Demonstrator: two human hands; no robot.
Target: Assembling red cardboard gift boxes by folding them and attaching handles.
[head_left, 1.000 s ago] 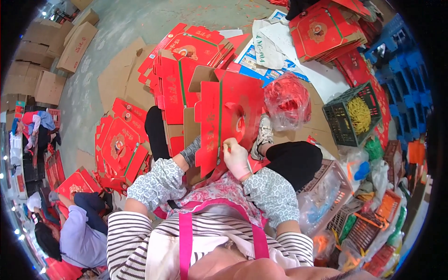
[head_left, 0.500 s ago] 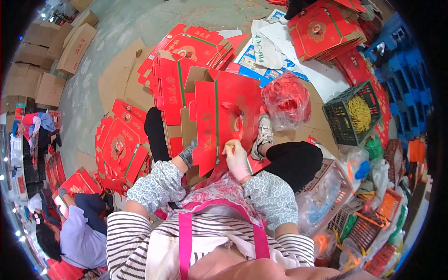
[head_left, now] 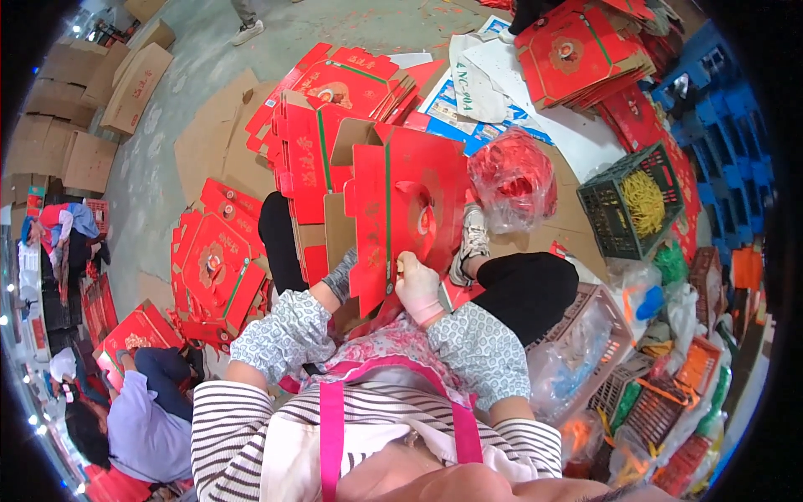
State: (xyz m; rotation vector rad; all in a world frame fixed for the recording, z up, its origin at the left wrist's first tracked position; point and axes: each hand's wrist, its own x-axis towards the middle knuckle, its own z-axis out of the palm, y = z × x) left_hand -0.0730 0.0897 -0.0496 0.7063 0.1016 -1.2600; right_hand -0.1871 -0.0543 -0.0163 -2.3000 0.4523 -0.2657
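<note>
A red gift carton of folding cardboard, with a green stripe and a round printed motif, stands partly unfolded between my knees. My left hand, in a dark grey glove, reaches behind its left side; its fingers are hidden by the cardboard. In front of the carton's near part is my right hand, in a whitish glove. Its fingers are curled closed against the red panel, and what they pinch is too small to make out. More red cartons stand just beyond, on the left.
Flat red cartons lie in a left pile and a far-right stack. Red cords fill a clear bag; a dark green crate holds yellow cords. Crates and plastic bags crowd the right. Another person sits at the left.
My right hand has shifted slightly left and down along the carton, which has tilted a little. My left hand stays behind it. Another person's leg and shoe have appeared at the top left.
</note>
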